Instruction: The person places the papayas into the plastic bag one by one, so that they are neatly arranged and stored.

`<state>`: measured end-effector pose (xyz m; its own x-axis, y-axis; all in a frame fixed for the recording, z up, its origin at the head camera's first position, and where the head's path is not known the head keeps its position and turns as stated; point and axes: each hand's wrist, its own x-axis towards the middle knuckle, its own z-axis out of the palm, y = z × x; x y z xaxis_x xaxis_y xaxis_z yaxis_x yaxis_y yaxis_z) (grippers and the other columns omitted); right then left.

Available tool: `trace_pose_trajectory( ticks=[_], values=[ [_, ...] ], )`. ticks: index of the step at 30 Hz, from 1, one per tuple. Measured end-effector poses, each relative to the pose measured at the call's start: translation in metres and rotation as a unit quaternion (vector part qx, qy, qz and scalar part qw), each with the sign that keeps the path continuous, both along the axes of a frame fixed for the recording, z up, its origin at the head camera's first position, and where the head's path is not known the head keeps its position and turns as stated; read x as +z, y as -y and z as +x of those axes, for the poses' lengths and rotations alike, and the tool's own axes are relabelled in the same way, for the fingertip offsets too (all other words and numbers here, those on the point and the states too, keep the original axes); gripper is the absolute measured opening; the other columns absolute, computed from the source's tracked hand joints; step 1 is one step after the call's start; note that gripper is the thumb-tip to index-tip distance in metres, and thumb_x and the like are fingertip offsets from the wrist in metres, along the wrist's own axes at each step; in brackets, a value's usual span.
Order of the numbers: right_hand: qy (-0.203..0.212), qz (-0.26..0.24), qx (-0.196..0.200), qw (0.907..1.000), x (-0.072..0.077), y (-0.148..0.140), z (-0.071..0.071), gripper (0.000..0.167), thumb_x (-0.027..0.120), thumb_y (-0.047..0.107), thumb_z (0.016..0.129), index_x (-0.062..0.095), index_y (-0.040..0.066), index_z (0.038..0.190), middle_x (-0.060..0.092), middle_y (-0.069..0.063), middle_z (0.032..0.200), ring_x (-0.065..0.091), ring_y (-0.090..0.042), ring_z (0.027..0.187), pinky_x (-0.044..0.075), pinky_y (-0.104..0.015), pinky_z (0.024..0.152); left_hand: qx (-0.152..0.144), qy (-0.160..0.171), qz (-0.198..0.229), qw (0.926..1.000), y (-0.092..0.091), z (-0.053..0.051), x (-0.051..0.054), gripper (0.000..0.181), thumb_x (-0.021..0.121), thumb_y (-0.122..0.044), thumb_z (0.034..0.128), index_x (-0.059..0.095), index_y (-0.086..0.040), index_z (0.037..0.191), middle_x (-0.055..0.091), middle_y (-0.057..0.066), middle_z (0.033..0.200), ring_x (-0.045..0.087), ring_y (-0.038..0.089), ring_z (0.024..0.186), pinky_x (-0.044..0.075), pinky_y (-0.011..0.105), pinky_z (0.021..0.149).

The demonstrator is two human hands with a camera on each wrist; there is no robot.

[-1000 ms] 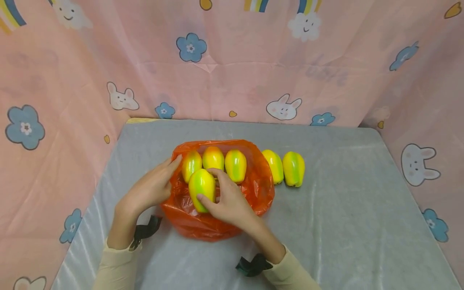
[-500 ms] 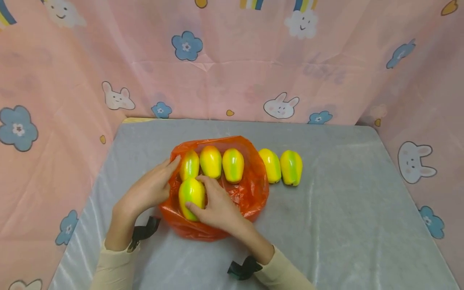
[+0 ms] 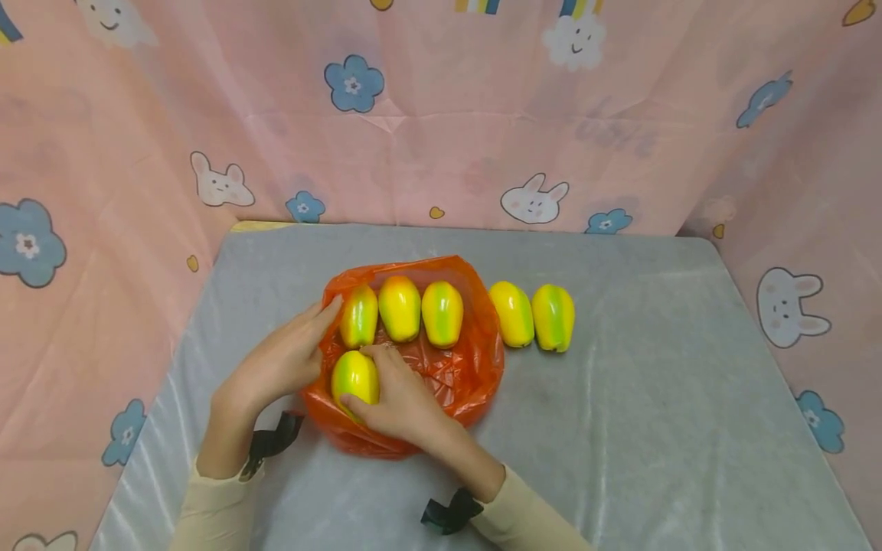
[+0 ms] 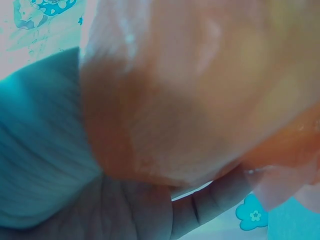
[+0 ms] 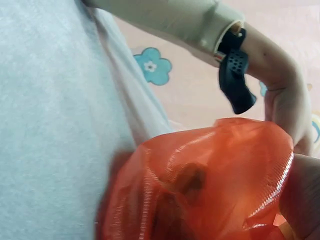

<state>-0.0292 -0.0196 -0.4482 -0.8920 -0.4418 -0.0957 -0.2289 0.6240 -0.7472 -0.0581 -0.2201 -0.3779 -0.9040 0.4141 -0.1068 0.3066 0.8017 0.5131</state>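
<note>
Head view shows a right hand (image 3: 396, 398) with its thumb and fingers clamped on one shiny yellow and green fruit, the held fruit (image 3: 354, 376). Its thumb is on the near side and its fingertips are on the far side, maybe because a round, slick thing could slip with less grip. The held fruit is just left of this hand, inside the mouth of a red bag (image 3: 484, 367). I cannot tell if it touches the bottom.

The left hand (image 3: 282, 356) is at the left edge of the bag, with a finger lying along the rim. I think it is there to make the thin, floppy bag stand wide. From the left wrist, bag plastic is right up against this hand and covers much of it, so I cannot tell if its fingers are apart or pinching the plastic.

Three fruits (image 3: 400, 308) sit in the bag past the right hand's fingertips, in a row by the far wall. They may sit back there so that the near part has room for the hand. Two fruits (image 3: 553, 317) lie side by side on the gray table (image 3: 641, 398), farther off and to the right of the right hand, just outside the bag. From the right wrist, the bag wall blocks the fruit. Each wrist wears a black strap (image 3: 451, 513).
</note>
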Motion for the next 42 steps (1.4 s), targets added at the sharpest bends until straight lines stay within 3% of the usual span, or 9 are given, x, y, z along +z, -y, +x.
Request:
trace_pose_trajectory(
  ticks=[7,18,27,42],
  values=[
    [-0.016,0.011,-0.004,0.9998,-0.0027,0.0023,0.0030,0.071,0.077,0.042,0.093,0.048,0.010,0.149,0.060,-0.010,0.141,0.062,-0.022,0.121,0.058,-0.043,0.107,-0.003,-0.005,0.000,1.0000,-0.0010,-0.0002,0.0001,0.079,0.050,0.017,0.0864,0.032,0.006,0.162,0.035,0.028,0.169,0.045,0.045,0.151,0.041,0.062,0.121],
    [-0.029,0.023,0.005,0.9993,0.0018,-0.0021,0.0037,0.074,0.075,0.047,0.094,0.048,0.012,0.154,0.059,-0.010,0.149,0.063,-0.025,0.132,0.056,-0.049,0.111,0.000,-0.002,-0.005,1.0000,-0.0020,-0.0002,0.0001,0.079,0.051,0.017,0.0864,0.032,0.006,0.162,0.035,0.029,0.168,0.049,0.045,0.146,0.043,0.062,0.119],
    [-0.003,0.026,0.036,0.9990,-0.0013,0.0009,0.0024,0.069,0.073,0.043,0.096,0.050,0.014,0.154,0.059,-0.009,0.151,0.060,-0.024,0.135,0.053,-0.048,0.115,-0.004,-0.005,-0.010,0.9999,-0.0021,-0.0014,-0.0011,0.079,0.049,0.016,0.0862,0.032,0.006,0.162,0.033,0.029,0.169,0.043,0.045,0.152,0.039,0.061,0.122],
    [-0.039,0.008,-0.009,0.9992,-0.0019,-0.0001,0.0030,0.066,0.077,0.042,0.094,0.053,0.010,0.147,0.065,-0.009,0.138,0.064,-0.021,0.119,0.058,-0.041,0.106,-0.003,-0.002,0.000,1.0000,-0.0017,-0.0018,-0.0018,0.077,0.051,0.014,0.0897,0.031,0.004,0.164,0.036,0.026,0.169,0.049,0.043,0.147,0.041,0.061,0.121]
  ],
)
